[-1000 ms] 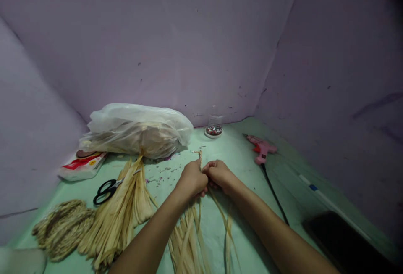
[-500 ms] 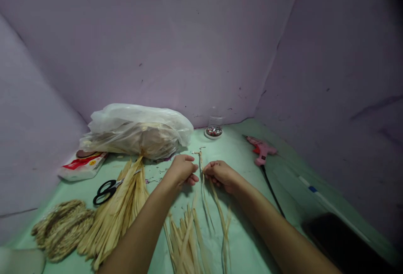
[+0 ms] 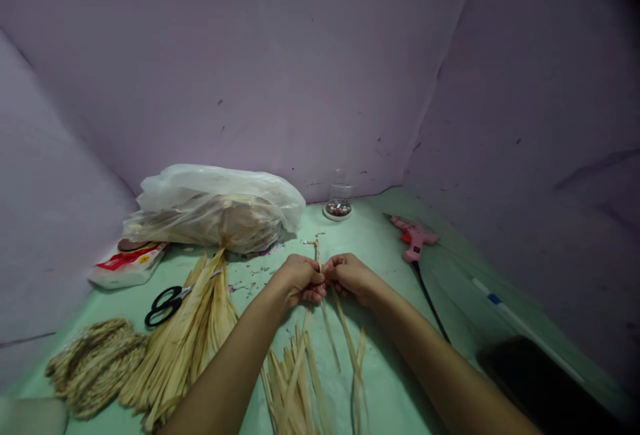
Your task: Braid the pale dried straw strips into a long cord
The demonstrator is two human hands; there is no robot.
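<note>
A thin braid of pale dried fibre strips [image 3: 317,251] runs away from me over the table. Its loose strips [image 3: 345,325] trail down toward me from between my hands. My left hand [image 3: 303,279] is closed on the braid from the left, its fingertips pinching the strips. From the right, my right hand [image 3: 347,277] pinches the same strips, and the fingertips of both hands meet. More cut strips [image 3: 295,381] lie between my forearms.
On the left are a tied fibre bundle [image 3: 195,328], black-handled scissors [image 3: 167,305], a coiled braid [image 3: 95,365] and a filled plastic bag [image 3: 220,208]. A small container of beads [image 3: 338,209] stands at the back. A pink glue gun [image 3: 413,235] and a dark object [image 3: 540,381] lie right.
My left hand has moved right and closed its fingers on the strips; before, it was open beside the braid. My right hand keeps its pinch.
</note>
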